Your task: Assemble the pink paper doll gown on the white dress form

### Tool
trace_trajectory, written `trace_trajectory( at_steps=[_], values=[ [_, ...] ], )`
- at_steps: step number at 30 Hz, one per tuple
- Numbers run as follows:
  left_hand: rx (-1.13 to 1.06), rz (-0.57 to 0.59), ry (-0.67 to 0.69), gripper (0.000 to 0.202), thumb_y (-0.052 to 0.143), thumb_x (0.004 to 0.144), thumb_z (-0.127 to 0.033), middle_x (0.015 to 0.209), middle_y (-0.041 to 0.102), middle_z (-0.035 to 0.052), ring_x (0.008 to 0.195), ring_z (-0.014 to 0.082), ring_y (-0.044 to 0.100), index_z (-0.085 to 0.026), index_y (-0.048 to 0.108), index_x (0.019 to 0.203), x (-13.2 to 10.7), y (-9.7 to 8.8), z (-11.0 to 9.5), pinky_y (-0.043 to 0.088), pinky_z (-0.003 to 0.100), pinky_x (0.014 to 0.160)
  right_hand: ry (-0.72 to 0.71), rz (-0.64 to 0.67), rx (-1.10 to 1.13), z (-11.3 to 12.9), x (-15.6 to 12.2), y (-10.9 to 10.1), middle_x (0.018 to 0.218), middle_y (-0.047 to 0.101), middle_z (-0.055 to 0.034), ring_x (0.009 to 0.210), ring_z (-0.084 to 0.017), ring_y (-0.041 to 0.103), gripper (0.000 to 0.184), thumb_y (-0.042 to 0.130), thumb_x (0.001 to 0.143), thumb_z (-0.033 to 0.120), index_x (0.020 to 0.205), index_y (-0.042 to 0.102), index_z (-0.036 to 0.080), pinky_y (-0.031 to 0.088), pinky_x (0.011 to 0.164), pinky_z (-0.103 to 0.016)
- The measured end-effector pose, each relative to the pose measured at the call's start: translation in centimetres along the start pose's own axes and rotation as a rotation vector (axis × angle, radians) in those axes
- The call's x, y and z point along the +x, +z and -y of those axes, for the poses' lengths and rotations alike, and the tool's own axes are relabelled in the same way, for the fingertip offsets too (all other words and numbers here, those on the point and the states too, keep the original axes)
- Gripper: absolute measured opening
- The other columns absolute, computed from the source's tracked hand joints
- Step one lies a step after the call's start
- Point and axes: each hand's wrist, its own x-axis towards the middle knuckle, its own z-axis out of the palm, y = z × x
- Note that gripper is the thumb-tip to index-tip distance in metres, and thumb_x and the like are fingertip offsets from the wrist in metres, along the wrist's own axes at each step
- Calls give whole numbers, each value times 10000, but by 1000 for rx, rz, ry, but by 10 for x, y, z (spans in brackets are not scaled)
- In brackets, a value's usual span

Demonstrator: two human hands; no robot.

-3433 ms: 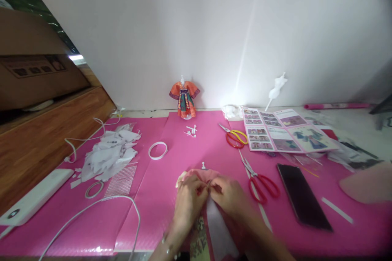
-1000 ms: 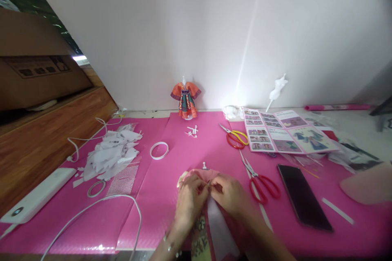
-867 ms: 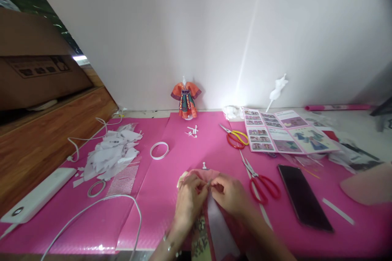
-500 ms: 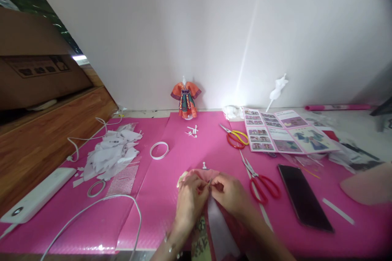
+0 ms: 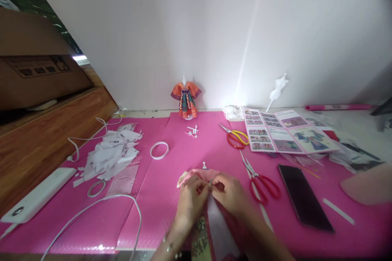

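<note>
At the table's front lies a small pink doll dress [image 5: 204, 174] on a white mannequin, whose neck knob [image 5: 204, 165] pokes out beyond it. A pale lavender panel [image 5: 221, 228] and a yellow-green patterned panel [image 5: 200, 236] run down toward me. My left hand [image 5: 192, 195] pinches the dress cloth from the left side. From the right, my right hand [image 5: 229, 191] pinches the same spot, its fingertips meeting the left ones. A small pale bit shows between the fingertips, too small to make out. Most of the bodice is hidden under my hands.
Red-handled scissors [image 5: 263, 185], a black phone [image 5: 304, 197] and red-yellow scissors [image 5: 235, 136] lie to the right, near an instruction sheet [image 5: 288, 132]. Farther back stands a dressed mannequin [image 5: 185, 100]. To the left are a tape roll [image 5: 159, 150], paper scraps [image 5: 112, 151] and a power bank [image 5: 38, 193].
My left hand has shifted very slightly, showing a little more of the pink cloth's left edge. Both hands keep their pinch, and the other things stay put.
</note>
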Motion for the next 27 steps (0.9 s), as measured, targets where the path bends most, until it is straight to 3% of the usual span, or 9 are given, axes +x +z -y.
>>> trace_trajectory(
  at_steps=[13, 19, 27],
  values=[
    [23, 6, 19, 223, 619, 810, -284, 687, 609, 20, 659, 160, 550, -198, 706, 623, 0, -4, -1, 405, 285, 618, -26, 0, -3, -1, 0, 0, 696, 666, -22, 637, -146, 562, 132, 552, 738, 110, 718, 664, 176, 351, 602, -233],
    [66, -31, 45, 232, 627, 806, -211, 668, 611, 3, 688, 160, 553, -190, 658, 577, 1, -2, -1, 400, 306, 697, -2, 25, -37, 3, 0, -1, 701, 666, -22, 636, -143, 560, 127, 555, 747, 104, 709, 654, 174, 342, 596, -232],
    [43, -43, 65, 233, 598, 795, -159, 663, 598, -4, 695, 156, 553, -185, 613, 564, 2, -1, 0, 390, 297, 691, -15, 10, -42, 2, 1, 1, 688, 664, -17, 625, -138, 557, 128, 558, 735, 91, 686, 639, 177, 343, 583, -226]
  ],
)
